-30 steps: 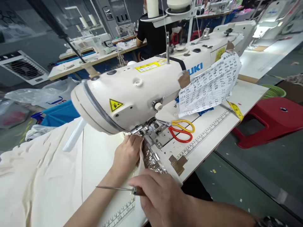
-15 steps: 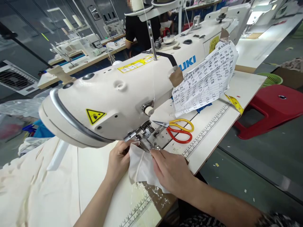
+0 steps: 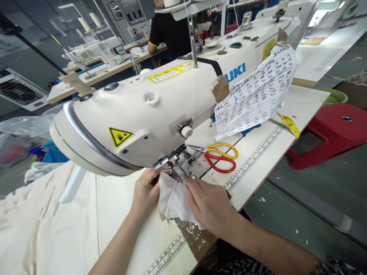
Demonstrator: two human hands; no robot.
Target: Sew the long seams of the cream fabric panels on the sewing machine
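You've got the white, roughly four-sided piece of thin fabric (image 3: 174,200) lying btwn your two hands, on the near side of the long cream-white sewing machine head (image 3: 134,114). Its raised seam line (image 3: 172,196) is the axis to watch: it runs near to far, leaning a bit R at the far end, pointing up twd the small shiny metal presser foot (image 3: 171,162). Far edge of the fabric is just beside the foot; can't tell if it's under it.

Your L hand (image 3: 146,191) is at the fabric's far-left edge, fingers curled, thumb closed in; looks pinched on that edge. Your R hand (image 3: 210,204) lies over the right side, palm down, fingers drawn together, tips by a thin metal sliver near the foot; can't tell if they grip it, the fabric or both. Hands are apart w/ the fabric spanning the gap; both sets of fingertips are near the foot, neither clearly nearer.

FYI: red-and-yellow-handled steel scissors (image 3: 219,156) lie far-right of your R hand, blades pointing L twd the foot. Black-printed ruler strips (image 3: 169,254) run along the white tabletop (image 3: 114,198).
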